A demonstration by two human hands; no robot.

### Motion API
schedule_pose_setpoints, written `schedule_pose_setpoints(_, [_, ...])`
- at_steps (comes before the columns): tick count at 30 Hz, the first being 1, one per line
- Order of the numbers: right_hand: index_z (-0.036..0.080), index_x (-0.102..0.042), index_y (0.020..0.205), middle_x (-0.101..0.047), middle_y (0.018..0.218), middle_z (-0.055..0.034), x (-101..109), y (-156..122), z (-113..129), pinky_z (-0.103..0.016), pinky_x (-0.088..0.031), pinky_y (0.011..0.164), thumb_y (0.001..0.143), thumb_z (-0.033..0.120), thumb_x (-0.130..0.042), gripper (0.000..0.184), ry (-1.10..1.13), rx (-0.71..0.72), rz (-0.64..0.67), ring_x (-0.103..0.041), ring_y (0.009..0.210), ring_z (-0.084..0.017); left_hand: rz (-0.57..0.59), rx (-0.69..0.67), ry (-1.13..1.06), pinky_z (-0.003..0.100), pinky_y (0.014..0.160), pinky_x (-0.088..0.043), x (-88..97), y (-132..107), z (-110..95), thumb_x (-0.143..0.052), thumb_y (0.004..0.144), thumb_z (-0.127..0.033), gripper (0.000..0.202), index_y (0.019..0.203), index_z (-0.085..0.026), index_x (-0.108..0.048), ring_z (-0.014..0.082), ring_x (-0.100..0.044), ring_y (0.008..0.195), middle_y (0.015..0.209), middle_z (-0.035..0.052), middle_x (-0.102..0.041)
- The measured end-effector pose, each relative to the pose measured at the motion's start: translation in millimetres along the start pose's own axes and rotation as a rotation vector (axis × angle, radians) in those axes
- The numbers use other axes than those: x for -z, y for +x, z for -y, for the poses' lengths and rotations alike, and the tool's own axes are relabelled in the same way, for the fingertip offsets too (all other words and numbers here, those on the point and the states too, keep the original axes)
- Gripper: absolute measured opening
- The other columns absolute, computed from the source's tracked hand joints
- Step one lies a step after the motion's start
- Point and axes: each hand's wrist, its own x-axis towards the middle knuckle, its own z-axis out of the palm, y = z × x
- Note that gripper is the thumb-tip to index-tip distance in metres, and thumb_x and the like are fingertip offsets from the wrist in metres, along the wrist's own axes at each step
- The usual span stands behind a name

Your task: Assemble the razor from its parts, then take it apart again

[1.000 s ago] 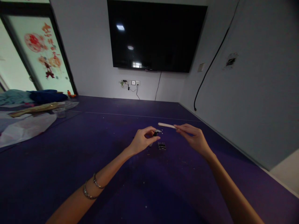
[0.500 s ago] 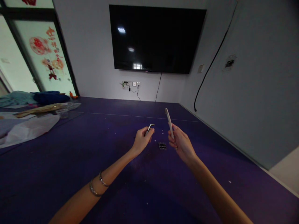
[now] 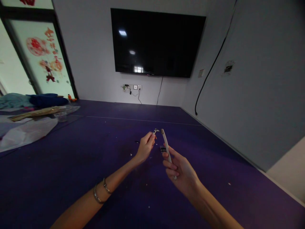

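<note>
My left hand [image 3: 145,147] is closed on a small silver metal piece [image 3: 155,130] with a bent end, which sticks out past the thumb. My right hand [image 3: 179,167] grips a slim, pale, toothbrush-like brush [image 3: 166,144]; its brownish tip points up and left. That tip is beside the metal piece, and I cannot tell whether they touch. Behind the right fingers, a small dark rectangular item [image 3: 163,149] lies on the purple floor surface [image 3: 107,178], partly covered. A thin dark piece [image 3: 137,142] lies left of my left hand.
White plastic sheeting [image 3: 28,135], a long brown strip [image 3: 37,114] and a blue cloth heap [image 3: 49,100] lie at the left. A television [image 3: 157,43] hangs on the far wall. At the right wall, a black cable [image 3: 211,74] dangles. Small white specks dot the floor.
My right hand has moved left and down, bringing the brush tip close to the metal piece. My left hand has shifted slightly. The brush now partly hides the dark rectangular item.
</note>
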Motion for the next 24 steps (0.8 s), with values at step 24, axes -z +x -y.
schedule_pose_setpoints(24, [0.018,-0.049,0.078,-0.025,0.049,0.0108,-2.9,-21.3,-26.6,-0.012,-0.009,0.032,0.077,0.033,-0.064,0.022,0.066,-0.178,0.129,-0.015,0.037,-0.002,-0.072,-0.128,0.138,0.021,0.045,-0.024,1.2,-7.2,-9.9,-0.042,0.087,-0.045,0.032,0.073,-0.017,-0.050,0.0074,-0.030,0.046,0.052,-0.0063,-0.034])
